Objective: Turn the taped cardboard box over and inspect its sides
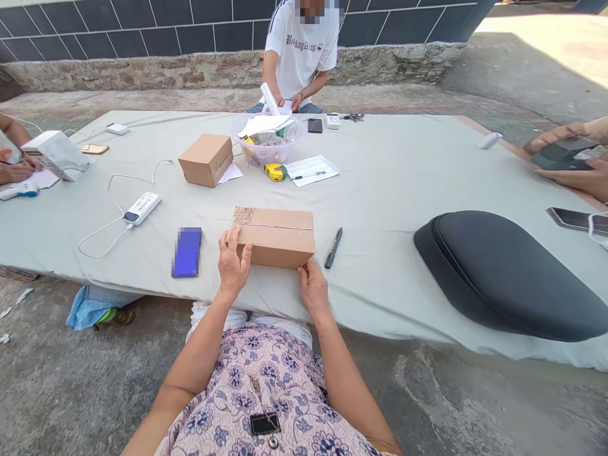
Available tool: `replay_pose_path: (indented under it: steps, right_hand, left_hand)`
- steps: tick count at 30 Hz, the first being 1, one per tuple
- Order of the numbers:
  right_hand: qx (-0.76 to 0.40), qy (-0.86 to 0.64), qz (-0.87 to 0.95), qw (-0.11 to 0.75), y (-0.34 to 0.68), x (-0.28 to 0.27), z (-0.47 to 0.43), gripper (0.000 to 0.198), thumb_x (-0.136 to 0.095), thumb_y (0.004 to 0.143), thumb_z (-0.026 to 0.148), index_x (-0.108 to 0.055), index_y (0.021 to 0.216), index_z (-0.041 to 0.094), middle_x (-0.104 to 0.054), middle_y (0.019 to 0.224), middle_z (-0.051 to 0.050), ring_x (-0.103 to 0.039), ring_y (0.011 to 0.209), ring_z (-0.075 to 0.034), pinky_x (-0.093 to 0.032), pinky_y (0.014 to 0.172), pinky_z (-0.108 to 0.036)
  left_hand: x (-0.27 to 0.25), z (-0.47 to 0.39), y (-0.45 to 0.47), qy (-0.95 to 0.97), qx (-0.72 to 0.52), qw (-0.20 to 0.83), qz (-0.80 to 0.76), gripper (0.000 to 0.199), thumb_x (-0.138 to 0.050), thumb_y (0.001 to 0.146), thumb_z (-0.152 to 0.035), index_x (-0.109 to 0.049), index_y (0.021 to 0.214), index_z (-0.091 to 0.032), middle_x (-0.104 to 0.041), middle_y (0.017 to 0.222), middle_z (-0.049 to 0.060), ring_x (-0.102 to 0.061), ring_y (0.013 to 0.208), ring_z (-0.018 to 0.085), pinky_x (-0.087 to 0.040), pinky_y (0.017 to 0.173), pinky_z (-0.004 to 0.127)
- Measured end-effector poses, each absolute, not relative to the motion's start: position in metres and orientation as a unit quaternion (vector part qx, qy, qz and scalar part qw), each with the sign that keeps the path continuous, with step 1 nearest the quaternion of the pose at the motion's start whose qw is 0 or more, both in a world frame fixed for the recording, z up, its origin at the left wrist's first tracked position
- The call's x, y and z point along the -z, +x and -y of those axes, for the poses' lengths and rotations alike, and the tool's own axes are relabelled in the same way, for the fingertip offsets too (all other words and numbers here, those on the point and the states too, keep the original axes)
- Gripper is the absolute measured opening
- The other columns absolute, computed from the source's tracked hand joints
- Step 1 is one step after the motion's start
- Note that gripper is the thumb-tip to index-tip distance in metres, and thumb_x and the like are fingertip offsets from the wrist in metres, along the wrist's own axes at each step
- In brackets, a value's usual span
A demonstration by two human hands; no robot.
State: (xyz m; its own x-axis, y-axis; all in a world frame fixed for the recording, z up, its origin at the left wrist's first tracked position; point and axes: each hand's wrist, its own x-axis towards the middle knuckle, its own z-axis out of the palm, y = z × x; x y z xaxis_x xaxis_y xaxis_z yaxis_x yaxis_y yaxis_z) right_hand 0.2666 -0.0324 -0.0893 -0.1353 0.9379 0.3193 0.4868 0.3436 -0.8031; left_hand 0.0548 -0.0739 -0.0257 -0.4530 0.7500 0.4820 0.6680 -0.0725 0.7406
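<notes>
Right in front of me a brown cardboard box (280,237) rests on the cloth-covered table, its flaps meeting in a seam and dark scribbles on its far left corner. My left hand (232,263) grips the box's left end, thumb on the near side and fingers over the top. At the near right corner, my right hand (313,285) holds the lower edge, its fingertips partly hidden under the box. A black pen (334,248) lies just right of the box. To the left is a blue-screened phone (186,252).
A white power bank (142,209) with cables lies left. Beyond are another cardboard box (206,159), a purple basket (268,153), a yellow tape measure (275,171) and a written sheet (311,170). A black seat cushion (513,272) sits right. Other people sit around the table (380,171).
</notes>
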Motion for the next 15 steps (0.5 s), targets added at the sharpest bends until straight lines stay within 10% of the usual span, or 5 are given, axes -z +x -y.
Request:
replay_pose_path:
  steps: [15]
  right_hand:
    - [-0.247,-0.528,0.591,0.558,0.260,0.049,0.046,0.039,-0.054,0.093,0.035,-0.060,0.128,0.021,-0.072,0.125,-0.012,-0.066,0.120,-0.024,-0.049,0.108,-0.047]
  left_hand:
    - [0.021,0.086,0.052,0.426,-0.604,0.153,-0.656,0.058,-0.047,0.096,-0.058,-0.048,0.143,-0.024,-0.049,0.150,0.014,-0.045,0.141,0.025,-0.038,0.118,0.041]
